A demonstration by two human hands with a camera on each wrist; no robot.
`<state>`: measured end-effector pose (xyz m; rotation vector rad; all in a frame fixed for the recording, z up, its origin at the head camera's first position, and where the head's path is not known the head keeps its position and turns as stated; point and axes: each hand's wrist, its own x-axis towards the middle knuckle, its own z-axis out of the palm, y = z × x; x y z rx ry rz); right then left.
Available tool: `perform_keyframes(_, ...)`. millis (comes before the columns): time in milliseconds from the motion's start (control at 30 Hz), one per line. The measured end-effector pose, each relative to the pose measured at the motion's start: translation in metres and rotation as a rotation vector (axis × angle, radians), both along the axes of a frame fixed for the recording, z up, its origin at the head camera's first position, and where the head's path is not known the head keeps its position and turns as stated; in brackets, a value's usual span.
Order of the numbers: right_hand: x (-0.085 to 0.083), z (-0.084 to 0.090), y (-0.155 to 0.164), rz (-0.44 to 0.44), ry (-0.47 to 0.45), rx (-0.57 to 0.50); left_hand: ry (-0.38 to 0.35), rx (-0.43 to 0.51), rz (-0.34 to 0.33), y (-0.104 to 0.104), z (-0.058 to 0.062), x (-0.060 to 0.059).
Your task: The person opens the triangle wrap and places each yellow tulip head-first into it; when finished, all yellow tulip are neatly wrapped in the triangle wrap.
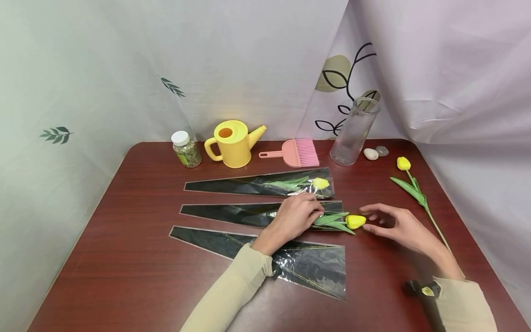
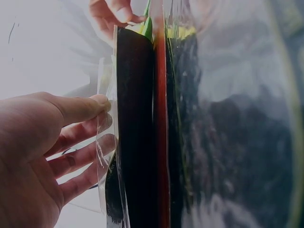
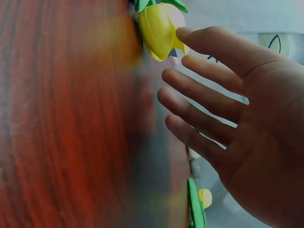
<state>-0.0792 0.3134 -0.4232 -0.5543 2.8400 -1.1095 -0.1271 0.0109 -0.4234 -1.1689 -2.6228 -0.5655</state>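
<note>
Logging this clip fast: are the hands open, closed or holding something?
Left hand: closed, pinching the middle sleeve.
Right hand: open, beside that sleeve's yellow tulip.

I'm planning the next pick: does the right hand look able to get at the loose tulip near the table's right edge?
Probably yes: the right hand seems to hold nothing, and the loose tulip lies beside it, bloom and leaves uncovered, with nothing visible in between.

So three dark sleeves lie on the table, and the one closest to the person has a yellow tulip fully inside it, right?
Not quite: it is the farthest sleeve that has a yellow tulip fully inside it, as the head view shows; no flower shows in the closest sleeve. Three dark sleeves do lie on the table.
</note>
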Motion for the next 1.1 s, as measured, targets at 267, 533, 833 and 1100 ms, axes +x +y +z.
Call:
perform_keyframes(267, -0.001, -0.004, 0.0, 0.037, 0.023, 0.005, 0.003, 0.001, -0.004, 0.0, 0.001, 0.0)
perform_keyframes(533, -0.003, -0.005, -0.004, 0.008, 0.051, -0.014, 0.004, -0.008, 0.002, 0.001, 0.002, 0.0)
perform_keyframes(833, -0.011, -0.007, -0.019, 0.015, 0.025, -0.072, 0.009, 0.0, -0.002, 0.0, 0.004, 0.001)
perform_keyframes(1100, -0.021, -0.006, -0.037, 0.029, -0.003, -0.119, 0.012, 0.014, -0.008, 0.0, 0.004, 0.001)
